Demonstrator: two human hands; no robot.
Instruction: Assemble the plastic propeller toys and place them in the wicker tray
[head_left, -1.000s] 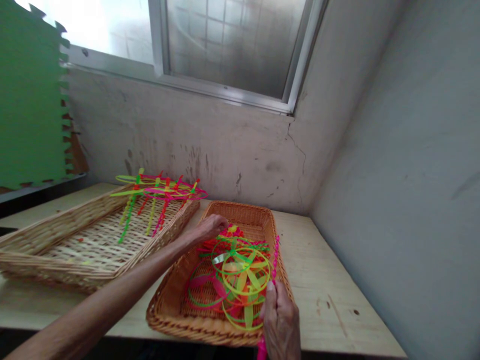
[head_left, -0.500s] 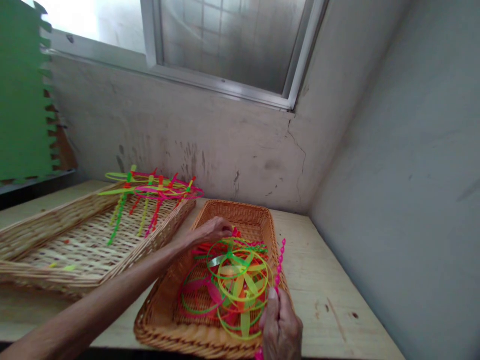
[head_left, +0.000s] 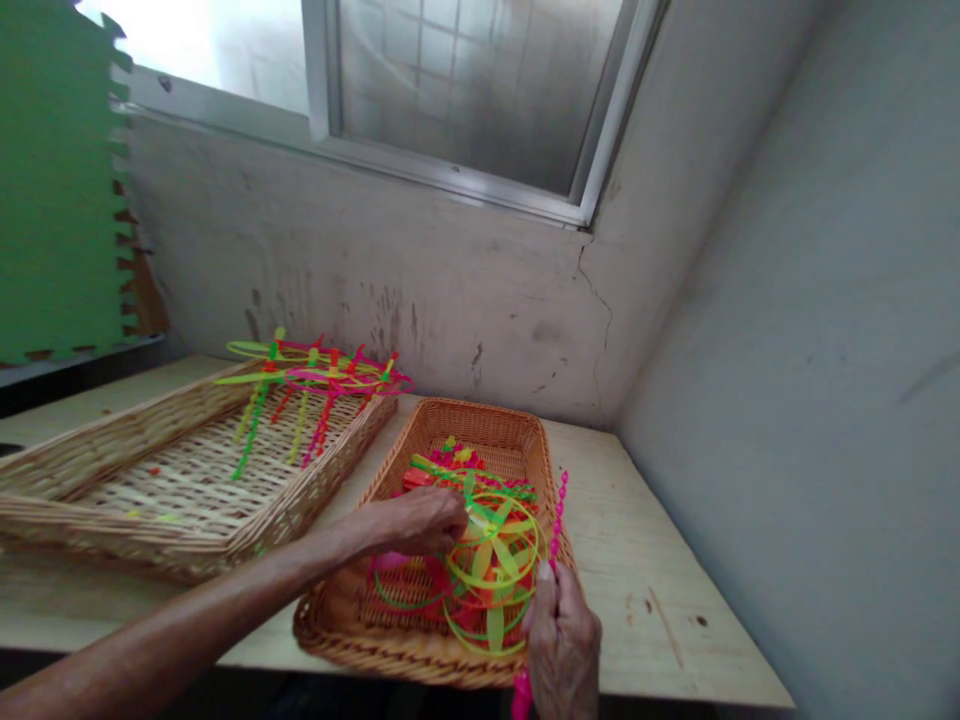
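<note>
Head view: one pink beaded stem point(head_left: 557, 530) of neon plastic, long axis nearly upright, rising from below the lower frame edge past the right rim of an orange wicker tray point(head_left: 420, 655), its free upper end pointing away from the person and leaning slightly right. Right hand point(head_left: 562, 640): grip closed around the stem's lower part, thumb up along it, fingers wrapped, hand just beside the tray's near right corner. Left hand point(head_left: 424, 522): reaches in from the lower left across the tray's left rim, grip part-closed, fingers curled down onto a heap of neon propeller toys point(head_left: 480, 540); whether it has hold of one cannot be told. The heap lies inside the orange tray: green, yellow, pink and orange rings and blades, tangled, mostly toward the tray's right side. Left of it, a pale wicker tray point(head_left: 150, 525) on the same wooden counter point(head_left: 660, 590), bearing a further group of neon toys point(head_left: 315, 385) at its far end, stems slanting toward the person, well apart from both hands. Behind: scuffed, cracked concrete wall point(head_left: 465, 300), frosted window point(head_left: 465, 90), green interlocking foam mat point(head_left: 60, 180) upright at far left
</note>
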